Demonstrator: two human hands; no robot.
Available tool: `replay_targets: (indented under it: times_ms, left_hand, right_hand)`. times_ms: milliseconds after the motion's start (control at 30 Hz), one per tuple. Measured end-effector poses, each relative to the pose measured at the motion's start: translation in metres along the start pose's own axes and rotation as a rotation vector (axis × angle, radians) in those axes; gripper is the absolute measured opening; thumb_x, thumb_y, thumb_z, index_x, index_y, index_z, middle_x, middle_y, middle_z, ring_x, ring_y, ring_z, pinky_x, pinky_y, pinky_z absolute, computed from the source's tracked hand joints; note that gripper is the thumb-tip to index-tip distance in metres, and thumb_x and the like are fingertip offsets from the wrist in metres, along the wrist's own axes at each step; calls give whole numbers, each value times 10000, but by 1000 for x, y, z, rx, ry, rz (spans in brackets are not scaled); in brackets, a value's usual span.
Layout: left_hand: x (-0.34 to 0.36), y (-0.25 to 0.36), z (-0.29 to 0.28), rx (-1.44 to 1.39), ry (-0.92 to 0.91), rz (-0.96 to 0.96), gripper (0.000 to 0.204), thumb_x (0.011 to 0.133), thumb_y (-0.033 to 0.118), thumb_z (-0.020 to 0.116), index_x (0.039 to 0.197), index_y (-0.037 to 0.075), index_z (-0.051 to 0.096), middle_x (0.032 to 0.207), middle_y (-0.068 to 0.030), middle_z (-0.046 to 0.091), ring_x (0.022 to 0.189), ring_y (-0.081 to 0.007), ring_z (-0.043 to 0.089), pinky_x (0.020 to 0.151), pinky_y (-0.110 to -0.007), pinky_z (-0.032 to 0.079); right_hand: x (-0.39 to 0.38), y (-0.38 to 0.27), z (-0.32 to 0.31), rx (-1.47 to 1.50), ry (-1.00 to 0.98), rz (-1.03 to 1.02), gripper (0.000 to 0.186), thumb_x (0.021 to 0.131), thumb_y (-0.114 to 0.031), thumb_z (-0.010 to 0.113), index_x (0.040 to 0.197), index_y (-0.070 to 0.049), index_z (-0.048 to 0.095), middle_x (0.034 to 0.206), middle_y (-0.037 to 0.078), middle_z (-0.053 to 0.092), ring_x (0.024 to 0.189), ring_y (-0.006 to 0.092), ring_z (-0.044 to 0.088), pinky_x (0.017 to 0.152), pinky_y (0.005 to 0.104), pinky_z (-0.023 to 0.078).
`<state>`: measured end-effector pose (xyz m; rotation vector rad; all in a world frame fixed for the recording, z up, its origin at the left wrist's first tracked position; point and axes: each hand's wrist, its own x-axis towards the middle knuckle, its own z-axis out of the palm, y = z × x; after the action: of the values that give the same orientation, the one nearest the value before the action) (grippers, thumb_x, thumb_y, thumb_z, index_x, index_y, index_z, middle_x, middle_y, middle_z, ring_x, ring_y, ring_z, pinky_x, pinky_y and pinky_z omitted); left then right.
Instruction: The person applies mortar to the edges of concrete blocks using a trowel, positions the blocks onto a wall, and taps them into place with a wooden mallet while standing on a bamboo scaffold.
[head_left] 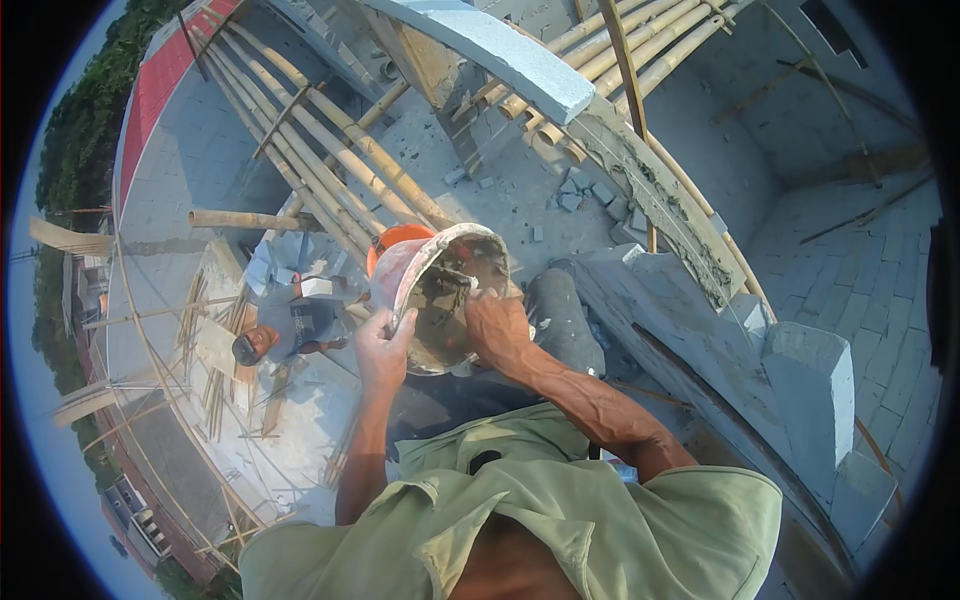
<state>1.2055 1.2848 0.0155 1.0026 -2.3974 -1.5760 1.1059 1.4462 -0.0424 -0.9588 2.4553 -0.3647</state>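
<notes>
Left grip clasped the bucket by its rim, mortar between both hands. Right grip curled at the bucket's mouth; whether grasping anything, could not tell.

Mortar inside the bucket

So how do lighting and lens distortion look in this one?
Head view: bright daylight, the bucket dimmer inside than out; head view: fisheye bows the left block wall, the co-worker appears tipped sideways, corners are black.
</notes>
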Motion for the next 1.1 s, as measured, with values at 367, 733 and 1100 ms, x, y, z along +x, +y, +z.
replay_targets:
  times_ms: [367, 733, 1100]
  left_hand:
    - [69, -122, 69, -186, 91, 387, 293, 933, 136, 771, 768, 26, 555, 736, 50, 485, 678, -52, 395, 598, -262, 330]
    - [96, -178, 110, -652, 199, 274, 159, 1039, 176, 640, 976, 30, 628, 959, -46, 682, 826, -99, 626, 741, -291, 533]
    - [124, -200, 104, -640, 147, 259, 242, 1027, 238, 665, 925, 30, 596, 925, -36, 628, 842, -116, 612, 750, -300, 534]
  right_hand:
    - [48, 101, 58, 972, -365, 10, 313, 977, -322, 653, 1015, -15, 699, 777, 85, 661, 583, 187, 624, 537, 358, 503]
    - [-23, 176, 94, 975, 358, -84, 367, 940, -284, 761, 1114, 12, 634, 747, 18, 610, 643, 101, 575, 578, 278, 458]
    - [-217, 182, 52, 1281, 871, 538, 169, 937, -144, 674, 1049, -33, 613, 723, 13, 554, 596, 105, 540, 541, 294, 456]
